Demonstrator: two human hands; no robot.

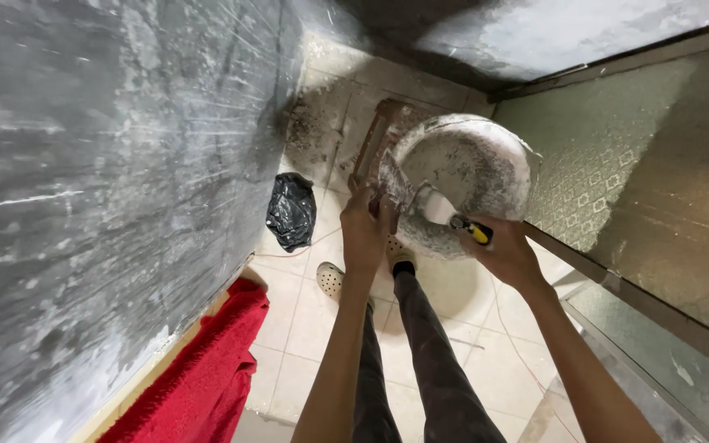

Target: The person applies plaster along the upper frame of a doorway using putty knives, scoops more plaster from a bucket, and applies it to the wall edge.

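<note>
**Scraping plaster over a bucket**

On the far left stands a grey plastered wall (pixel 84 205) with rough scratch marks. Low beside it lies a red cloth (pixel 207 369). A bit further right a black plastic bag (pixel 291 212) sits on the white floor tiles (pixel 305 328).

Next comes the left hand (pixel 364 230). Its grip is clenched around the edge of a flat plaster board (pixel 394 182) — the board is tilted and smeared with white paste. Under the hand you can see two legs in dark trousers and a pale dotted clog (pixel 331 281) on the tiles.

Just beyond the hands is a white plaster bucket (pixel 469 172), messy inside and out. It sits on a brown stool (pixel 375 135) near the corner.

The right hand (pixel 506 250) is closed tight on the yellow and black handle of a putty knife (pixel 445 212). The blade touches the board — right over the bucket's rim.

On the far right is a door with patterned green glass (pixel 609 164).
</note>
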